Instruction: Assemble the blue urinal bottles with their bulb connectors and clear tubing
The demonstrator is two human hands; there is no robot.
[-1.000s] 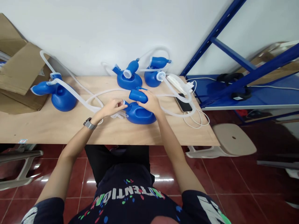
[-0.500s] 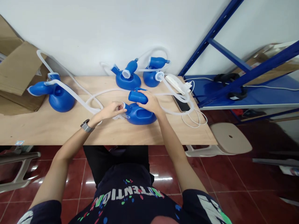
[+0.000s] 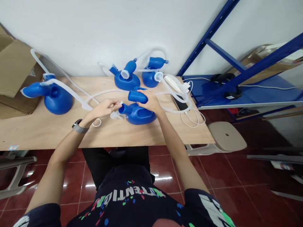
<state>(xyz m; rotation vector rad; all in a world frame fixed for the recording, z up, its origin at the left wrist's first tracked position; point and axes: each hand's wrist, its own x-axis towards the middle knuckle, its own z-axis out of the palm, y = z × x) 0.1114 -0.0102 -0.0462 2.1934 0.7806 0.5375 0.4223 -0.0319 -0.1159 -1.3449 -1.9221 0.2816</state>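
A blue plastic urinal bottle (image 3: 141, 115) lies on the table in front of me, its uncovered round neck (image 3: 123, 109) facing left. My left hand (image 3: 109, 107) is at that neck, finger and thumb pinched on a small white plastic piece (image 3: 121, 103), perhaps a cap or ring. My right hand (image 3: 149, 100) wraps over a blue funnel-shaped mouthpiece (image 3: 137, 96) above the bottle, its wide open end pointing left. Clear white plastic parts (image 3: 115, 115) lie beside the neck, partly behind my left fingers.
Three similar bottles stand around: one at left (image 3: 58, 99), one behind (image 3: 126, 80), another at back right (image 3: 149, 78). Pale hoses (image 3: 104, 92) loop across the table. A power strip (image 3: 174, 85) and a phone (image 3: 180, 102) lie at right, a carton (image 3: 19, 72) at left.
The white rim at the bottle's neck has come away with my left fingers, baring the blue opening. My right hand keeps its hold on the mouthpiece. The whole view has shifted slightly.
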